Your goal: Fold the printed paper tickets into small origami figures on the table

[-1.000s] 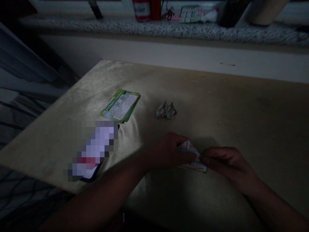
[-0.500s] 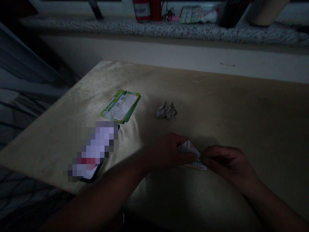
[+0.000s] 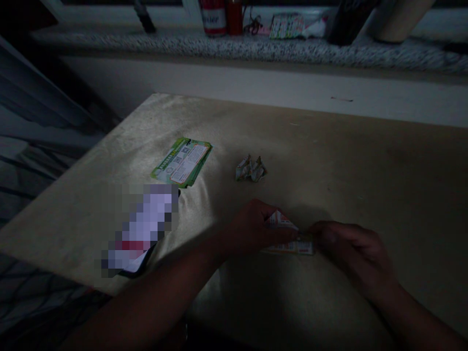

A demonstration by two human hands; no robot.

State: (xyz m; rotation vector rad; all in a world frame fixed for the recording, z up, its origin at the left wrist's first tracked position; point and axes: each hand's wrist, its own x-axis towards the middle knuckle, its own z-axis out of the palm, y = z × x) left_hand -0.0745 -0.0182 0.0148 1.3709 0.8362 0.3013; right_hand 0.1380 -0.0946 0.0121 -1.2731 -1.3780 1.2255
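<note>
Over the table, my left hand (image 3: 252,229) grips a folded piece of printed paper (image 3: 288,246), thumb lying across its top. The paper has a pointed upper flap and a straight lower edge, white with red and orange print. My right hand (image 3: 351,248) pinches at the paper's right corner, thumb and forefinger together; the fingertips hide exactly what part they hold. Beyond my hands stands a small folded paper piece (image 3: 250,169) with two raised points.
A stack of green and white printed leaflets (image 3: 185,161) lies at the left, with a blurred-out phone (image 3: 142,229) nearer me. Behind the table (image 3: 365,165), a speckled stone sill (image 3: 175,43) carries a red can (image 3: 213,18), a printed packet (image 3: 287,27) and dark containers.
My right hand has shifted slightly right at the paper's corner. The lower strip of the paper shows more widely and straighter, and its upper flap sits a little further left.
</note>
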